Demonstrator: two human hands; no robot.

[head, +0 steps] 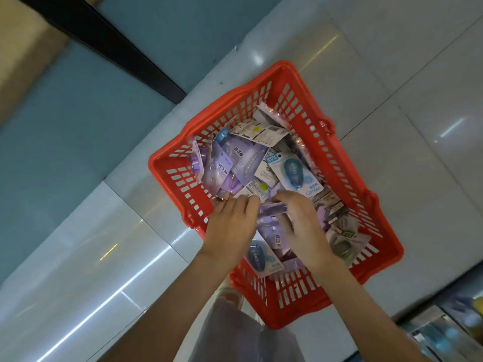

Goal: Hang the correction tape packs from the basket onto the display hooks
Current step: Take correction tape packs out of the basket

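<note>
Left hand (232,220) and right hand (300,218) curl their fingers round one purple pack (271,209) in the basket (167,158) — yanked up, it could drag the overlapping packs (295,173) over the rim.

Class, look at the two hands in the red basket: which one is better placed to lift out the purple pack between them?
Right, probably: the right hand curls round the purple pack; the left hand only meets that pack's end, its grip unclear.

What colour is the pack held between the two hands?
Light purple pack; the head view shows it best.
</note>
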